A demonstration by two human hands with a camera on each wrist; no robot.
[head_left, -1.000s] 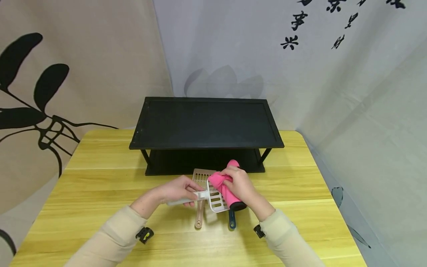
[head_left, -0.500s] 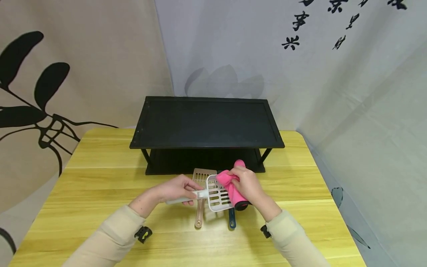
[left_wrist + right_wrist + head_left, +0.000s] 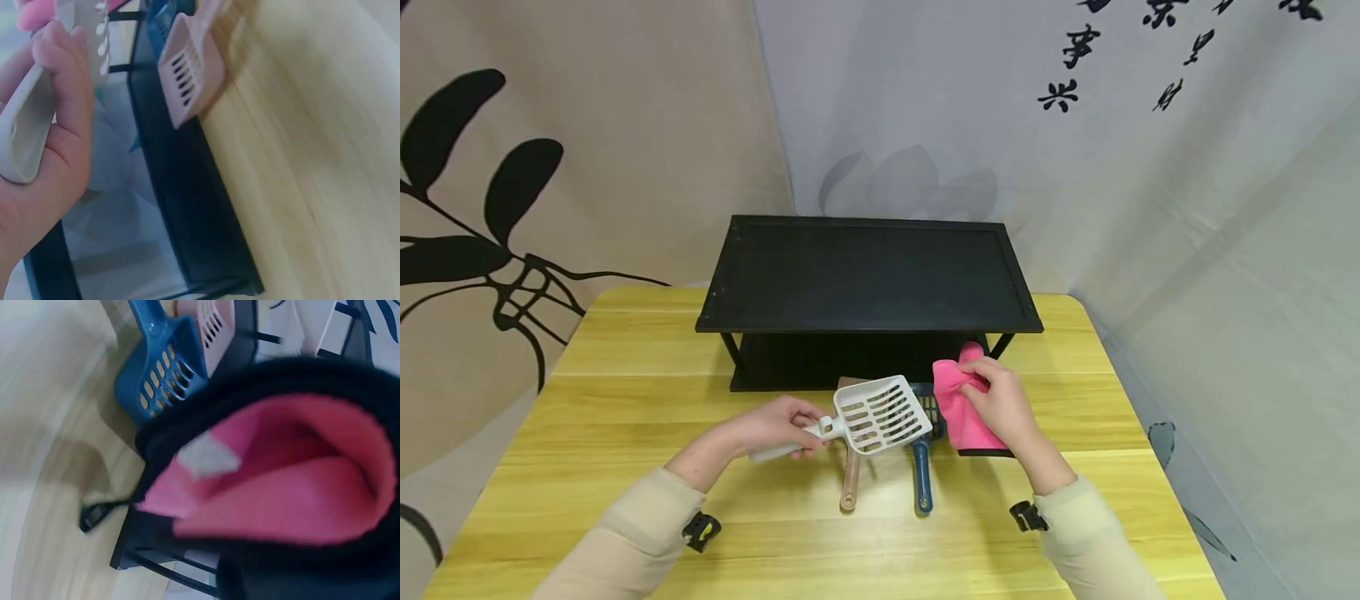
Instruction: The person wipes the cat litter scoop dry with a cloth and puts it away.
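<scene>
My left hand (image 3: 775, 432) grips the handle of a white slotted litter scoop (image 3: 871, 417), its head raised over the table and pointing right. In the left wrist view the fingers curl round the pale handle (image 3: 30, 125). My right hand (image 3: 1003, 407) pinches a pink cloth mitt (image 3: 964, 417) near its middle, to the right of the white scoop and apart from it. The mitt's black-edged opening (image 3: 275, 469) faces the right wrist camera, with a white label inside. Below lie a beige-pink litter scoop (image 3: 850, 485) and a blue litter scoop (image 3: 922, 479), heads partly covered in the head view.
Behind the scoops stands a black two-level rack (image 3: 872, 275). The heads of the two lying scoops are at its front edge, their handles toward me. All stand on a wooden table (image 3: 775, 542) with fabric curtains (image 3: 880, 100) behind.
My right hand has drawn the pink mitt off the white scoop to the right. The white scoop's head has come fully into view and tilted upward, and my left hand has shifted slightly left.
</scene>
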